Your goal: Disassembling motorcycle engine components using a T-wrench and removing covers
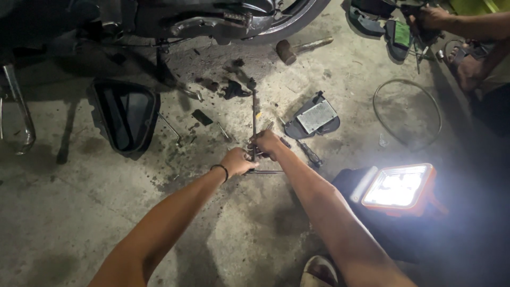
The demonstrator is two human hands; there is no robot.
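On a stained, gritty concrete floor (69,223), your two hands meet on a long T-handle wrench (255,114), a thin dull steel rod that runs up the frame to a socket end set among dark greasy scraps. Your left hand (237,161), a black band on the wrist, is closed around the lower end of the rod, where a crossbar sticks out to the right. Your right hand (267,142) is clamped on the shaft just above it, the two hands touching.

Left of the wrench lies a black plastic cover (125,114), hollow and roughly triangular, with a bent metal rod (171,127) between the two. Just right of the wrench sits a dark housing with a pale ribbed filter panel (316,117), and a small dark tool (309,153) lies below that. Farther right, a thin wire hoop (407,112) rests flat on the concrete. Below and right of the wrench, an orange-framed work lamp (399,187) glares white. Above the wrench, a hammer (300,49) with a worn wooden handle lies beside a motorcycle's tyre (297,21). At the far upper right, another person's hand (433,16) works among dark parts.
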